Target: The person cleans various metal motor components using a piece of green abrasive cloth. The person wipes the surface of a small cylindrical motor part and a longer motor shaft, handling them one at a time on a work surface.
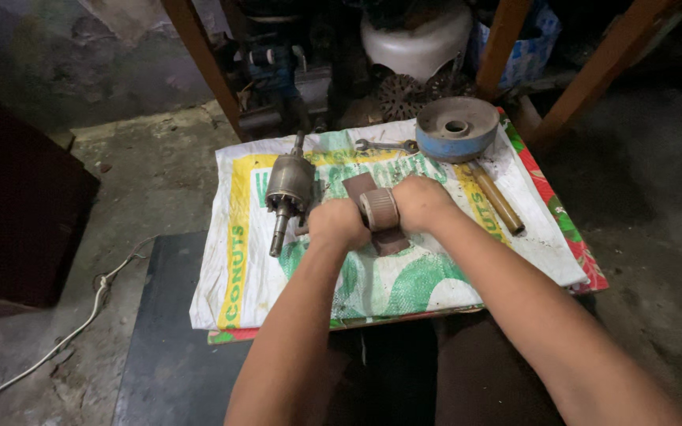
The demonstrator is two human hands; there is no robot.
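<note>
One printed sack point(372, 284), white with green and yellow markings, is being used as a cover over a low work surface, and everything else is being carried on it. At its far right corner one round blue metal housing point(458, 128) is lying, a grey disc with a centre hole facing up. Just beside it, toward the near right, one tool with a wooden handle point(496, 199) is lying at a slant. One motor armature point(288, 192) is lying on the left part of the sack, its shaft pointing toward the near edge, just beside the left hand but apart from it. One small spanner point(386, 146) is lying at the far edge, between the armature and the blue housing.

At the middle of the sack one small ribbed metal cylinder point(379, 210) is being gripped between the two hands. The left hand point(338, 224) is being kept closed in a fist against the cylinder's left side, and the right hand point(422, 203) is being kept closed against its right side, so that only the round end face and part of the ribbed wall are showing. One strip of brown abrasive paper point(389, 240) is running under the cylinder, its ends showing beyond and below the hands.
</note>
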